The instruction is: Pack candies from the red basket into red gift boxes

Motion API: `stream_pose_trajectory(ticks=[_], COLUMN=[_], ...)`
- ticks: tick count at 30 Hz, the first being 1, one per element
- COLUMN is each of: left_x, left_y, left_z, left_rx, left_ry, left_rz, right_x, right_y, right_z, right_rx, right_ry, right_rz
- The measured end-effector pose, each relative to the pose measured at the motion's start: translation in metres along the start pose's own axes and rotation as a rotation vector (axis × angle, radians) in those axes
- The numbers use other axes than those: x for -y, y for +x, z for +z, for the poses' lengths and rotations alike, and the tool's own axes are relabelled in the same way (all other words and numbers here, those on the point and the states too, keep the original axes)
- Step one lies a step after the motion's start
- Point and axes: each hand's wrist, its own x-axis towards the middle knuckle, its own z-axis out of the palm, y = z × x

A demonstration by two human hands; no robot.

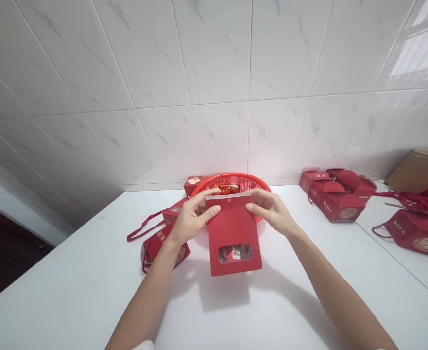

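Left hand [195, 214] had the top left corner of a red pouch [233, 228] pinched between thumb and fingers, right hand [272, 208] had the other corner, same kinda pinch. It hung over the white table [90, 272], partly blocking my view of a red basket [261, 182]. Something wrapped showed through its little window [235, 253].

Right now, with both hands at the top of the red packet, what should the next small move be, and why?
Probably press the top of the red packet flat: the left hand and right hand pinch its upper corners, and a pale strip along the top suggests it may not be fully closed. Something red and white shows through the window.
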Motion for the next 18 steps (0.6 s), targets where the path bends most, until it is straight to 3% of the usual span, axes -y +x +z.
stream_pose_trajectory(ticks=[9,18], left_x=[0.008,-0.002], left_y=[-0.001,-0.004], left_z=[0.005,0.005], left_rx=[-0.089,-0.051], left_ry=[-0.055,-0.066], left_rz=[0.155,0.084], right_x=[0.014,0.014], right_y=[0.0,-0.002], right_z=[0.004,0.002], right_rx=[-0.028,0.02], right_ry=[-0.085,-0.021], right_rz=[0.069,0.093])
